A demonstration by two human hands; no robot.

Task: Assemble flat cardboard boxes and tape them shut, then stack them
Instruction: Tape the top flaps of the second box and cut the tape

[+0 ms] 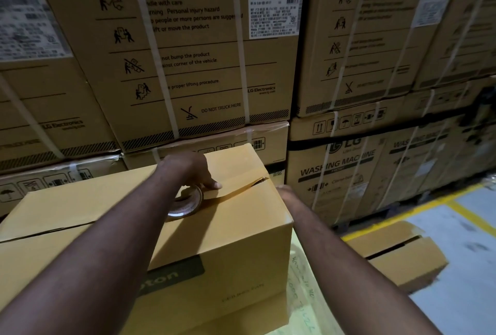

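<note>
The cardboard box sits close under our arms, its top flaps folded down. Our left hand curls round the tape roll, and one fingertip presses on the strip of tape. The strip runs from the roll away to the right end of the top, where it looks wrinkled at the corner. Our right hand touches the box at that right edge; its fingers are hidden past the edge, so we cannot tell how they lie. The seam runs long-ways to the left of the roll and is bare, so we judge the roll must travel leftward along it, and the left hand is the nearer one for that. Behind the box stands a wall of strapped cartons.
</note>
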